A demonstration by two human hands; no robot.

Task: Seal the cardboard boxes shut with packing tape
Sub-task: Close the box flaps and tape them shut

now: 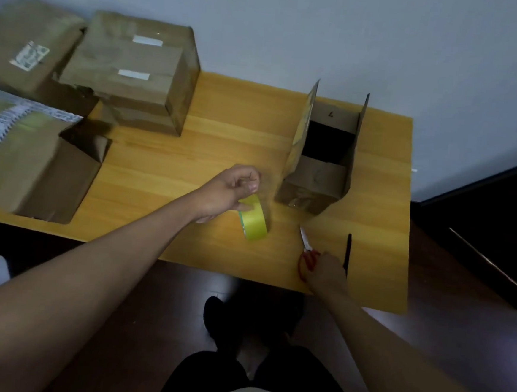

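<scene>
A small cardboard box (317,182) stands on the wooden table (226,116) at the right with its two long flaps upright and its inside dark. A yellow-green tape roll (253,223) stands on edge in front of it. My left hand (226,193) holds the roll from above, thumb on its side, fingers curled. A clear strip seems to run from the roll toward the box, though blur hides it. My right hand (327,272) grips the red handles of scissors (307,250) lying near the table's front edge, blades pointing away.
A black pen (347,252) lies right of the scissors. Taped boxes (131,71) are stacked at the back left. An open box with white packing (22,152) sits at the left. Beyond the table's right edge is dark furniture (491,214).
</scene>
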